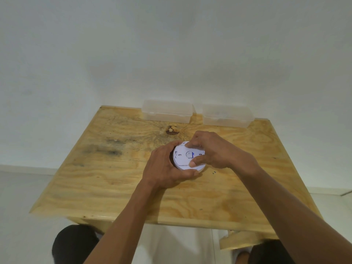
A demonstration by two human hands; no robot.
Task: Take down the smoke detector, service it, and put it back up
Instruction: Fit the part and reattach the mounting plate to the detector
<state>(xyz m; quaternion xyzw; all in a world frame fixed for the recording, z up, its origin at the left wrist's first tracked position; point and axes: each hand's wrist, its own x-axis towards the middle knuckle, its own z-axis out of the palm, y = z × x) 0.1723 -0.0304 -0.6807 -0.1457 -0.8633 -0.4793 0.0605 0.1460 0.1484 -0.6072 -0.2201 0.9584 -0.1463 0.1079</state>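
Note:
A round white smoke detector [183, 159] lies on the wooden table [118, 164] near its middle, its flat side with a small central disc facing up. My left hand [163, 168] curls round its left and near rim. My right hand [211, 149] reaches over the top, thumb pressing on the near part of the face and fingers curled over the far edge. Both hands grip the detector, hiding its right side.
Two clear plastic lidded boxes [167, 111] [227, 116] stand at the table's far edge against the white wall. A dark knot [172, 130] marks the wood behind the detector. Two tiny dark specks, perhaps screws [213, 172], lie just right of it.

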